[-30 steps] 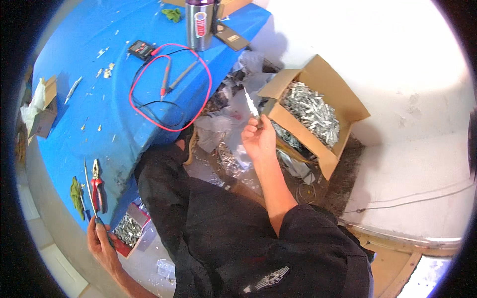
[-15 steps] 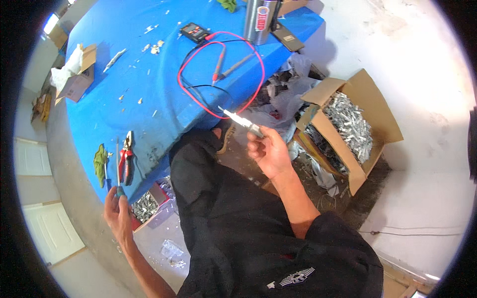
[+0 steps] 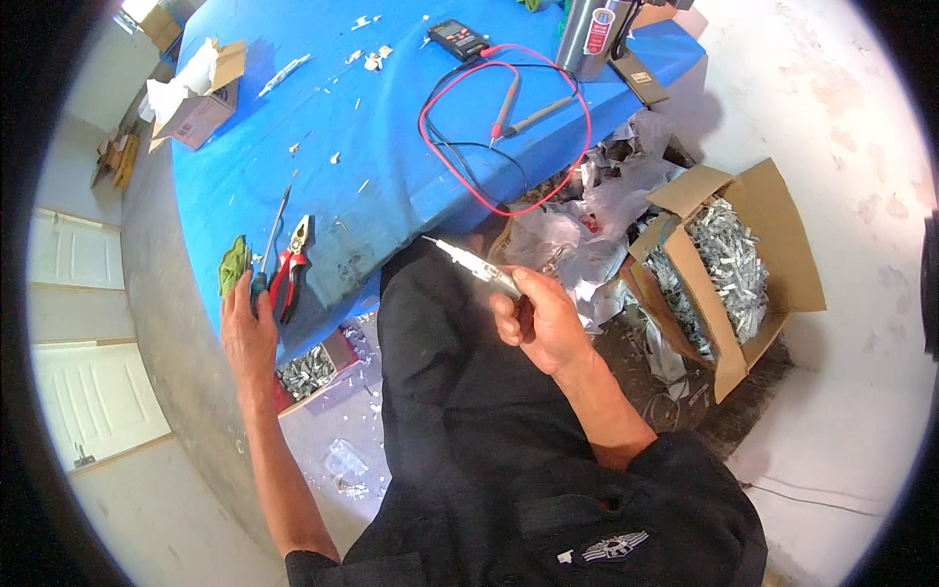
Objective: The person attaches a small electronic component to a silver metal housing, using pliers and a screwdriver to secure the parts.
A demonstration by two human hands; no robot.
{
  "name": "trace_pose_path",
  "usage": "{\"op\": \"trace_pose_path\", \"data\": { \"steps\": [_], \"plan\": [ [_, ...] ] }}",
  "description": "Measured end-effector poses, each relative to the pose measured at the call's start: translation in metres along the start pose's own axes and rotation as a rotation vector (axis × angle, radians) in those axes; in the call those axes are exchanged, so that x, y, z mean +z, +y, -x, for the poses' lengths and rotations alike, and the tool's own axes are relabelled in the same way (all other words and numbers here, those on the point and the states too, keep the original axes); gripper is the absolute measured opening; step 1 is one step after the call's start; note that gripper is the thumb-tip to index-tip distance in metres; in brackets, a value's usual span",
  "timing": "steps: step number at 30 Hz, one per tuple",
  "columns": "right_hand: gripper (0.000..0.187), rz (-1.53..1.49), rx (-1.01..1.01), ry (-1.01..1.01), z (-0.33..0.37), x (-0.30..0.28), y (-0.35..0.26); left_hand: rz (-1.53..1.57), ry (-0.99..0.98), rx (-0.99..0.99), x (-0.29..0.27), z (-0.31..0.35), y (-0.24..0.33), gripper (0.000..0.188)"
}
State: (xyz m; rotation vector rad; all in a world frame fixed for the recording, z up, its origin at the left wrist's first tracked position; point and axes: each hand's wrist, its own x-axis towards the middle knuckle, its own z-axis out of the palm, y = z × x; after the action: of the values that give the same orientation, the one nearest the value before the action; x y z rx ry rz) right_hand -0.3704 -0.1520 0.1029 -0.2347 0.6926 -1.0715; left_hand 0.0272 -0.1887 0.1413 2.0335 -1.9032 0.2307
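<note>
My left hand (image 3: 248,331), at the table's near left corner, has its fingers closed round the dark handle of a screwdriver (image 3: 279,223). Its shaft points away over the blue cloth. Just right of it lie red-handled pliers (image 3: 290,269), jaws slightly apart. A crumpled green leaf or cloth (image 3: 234,264) is by my left fingertips. Above my lap, my right hand (image 3: 548,318) pinches a slim white pen-shaped piece (image 3: 474,264) with a thin tip pointing up and left. Its rear end is hidden in my fingers.
A multimeter (image 3: 459,39) with looped red and black leads lies on the blue-covered table (image 3: 323,117). Beyond it stands a steel flask (image 3: 587,44). An open carton (image 3: 787,264) of small metallic pieces is at right, a small box (image 3: 201,112) of white tissue at far left.
My left hand has closed on the screwdriver, whose tip has shifted farther past the pliers. The white piece stays in my right hand. The whole view has shifted.
</note>
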Motion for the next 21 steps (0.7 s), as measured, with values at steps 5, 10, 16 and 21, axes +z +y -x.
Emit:
{"op": "trace_pose_path", "data": {
  "steps": [5,10,16,21],
  "plan": [
    [0.044,0.019,0.138,-0.061,-0.001,0.012,0.011,0.247,0.015,0.247,-0.035,0.018,0.077,0.048],
    [0.051,0.025,0.367,-0.090,-0.002,0.027,0.031,0.344,-0.076,0.481,-0.042,0.043,0.147,0.049],
    [0.052,0.254,0.398,-0.160,-0.001,0.030,0.037,0.391,-0.192,0.564,-0.035,0.051,0.129,0.033],
    [0.030,1.010,-0.320,-0.278,-0.002,0.040,0.035,0.398,-0.314,0.523,-0.040,0.066,0.121,0.032]
  ]
}}
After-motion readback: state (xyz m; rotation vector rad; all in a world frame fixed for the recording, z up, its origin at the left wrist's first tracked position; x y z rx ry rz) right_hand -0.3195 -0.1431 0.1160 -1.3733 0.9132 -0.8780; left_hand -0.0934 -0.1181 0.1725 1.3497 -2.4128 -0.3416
